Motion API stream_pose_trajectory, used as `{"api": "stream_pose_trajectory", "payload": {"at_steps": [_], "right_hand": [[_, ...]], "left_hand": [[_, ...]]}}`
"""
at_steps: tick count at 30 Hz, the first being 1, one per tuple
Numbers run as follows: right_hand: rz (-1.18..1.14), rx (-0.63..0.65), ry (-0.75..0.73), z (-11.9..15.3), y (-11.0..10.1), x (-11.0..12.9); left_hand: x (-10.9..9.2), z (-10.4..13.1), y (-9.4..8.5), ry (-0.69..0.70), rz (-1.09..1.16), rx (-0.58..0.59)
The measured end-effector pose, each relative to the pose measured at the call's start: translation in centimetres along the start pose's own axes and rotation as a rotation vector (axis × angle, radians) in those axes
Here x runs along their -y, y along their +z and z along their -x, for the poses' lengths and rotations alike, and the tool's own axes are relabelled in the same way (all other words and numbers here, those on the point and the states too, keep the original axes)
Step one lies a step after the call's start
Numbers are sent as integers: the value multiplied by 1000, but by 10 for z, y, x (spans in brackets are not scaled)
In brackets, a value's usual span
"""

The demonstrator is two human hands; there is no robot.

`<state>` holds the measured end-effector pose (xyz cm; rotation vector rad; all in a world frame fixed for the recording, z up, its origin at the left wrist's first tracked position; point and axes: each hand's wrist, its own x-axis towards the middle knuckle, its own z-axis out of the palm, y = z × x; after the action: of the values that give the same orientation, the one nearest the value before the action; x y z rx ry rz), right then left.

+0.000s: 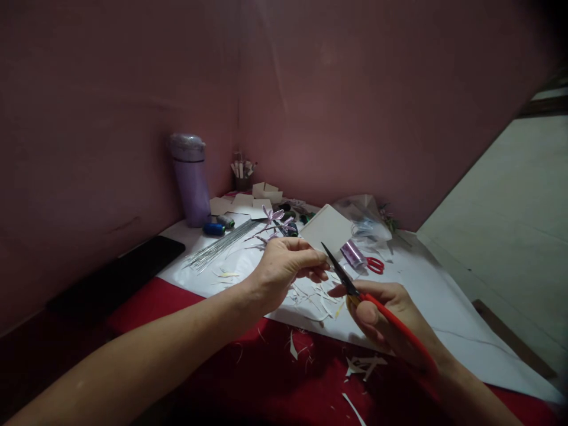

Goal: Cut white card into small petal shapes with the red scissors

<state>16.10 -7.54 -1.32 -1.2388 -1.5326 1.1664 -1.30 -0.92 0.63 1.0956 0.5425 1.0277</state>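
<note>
My right hand (384,313) grips red-handled scissors (377,303), whose dark blades point up and left. The blade tips are close to my left hand (295,266), which is closed, thumb against fingers, over the middle of the white sheet; what it pinches is too small to name. Just behind my left hand are lilac flowers (273,218) on thin stems. A white card (328,228) lies beyond the scissor tips. Thin paper scraps (310,299) are scattered beneath both hands.
A purple bottle (193,183) stands at the left, near blue thread (214,229) and silvery wires (222,245). Farther right are a purple spool (354,254), small red-handled scissors (375,265) and a clear plastic bag (364,216). A black slab (146,260) lies at the left edge.
</note>
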Motion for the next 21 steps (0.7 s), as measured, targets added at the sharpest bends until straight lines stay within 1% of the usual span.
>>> {"api": "stream_pose_trajectory", "payload": {"at_steps": [7, 11, 14, 18, 21], "right_hand": [[14, 17, -20, 0, -4, -1], [63, 32, -15, 1, -5, 1], [96, 63, -1, 1, -4, 0], [49, 121, -30, 2, -5, -2], [28, 172, -7, 2, -4, -2]], "left_hand": [[1, 0, -1, 12, -1, 10], [0, -1, -1, 3, -4, 20], [-2, -2, -4, -9, -3, 29], [-6, -4, -7, -24, -19, 64], [-8, -5, -8, -44, -32, 73]]}}
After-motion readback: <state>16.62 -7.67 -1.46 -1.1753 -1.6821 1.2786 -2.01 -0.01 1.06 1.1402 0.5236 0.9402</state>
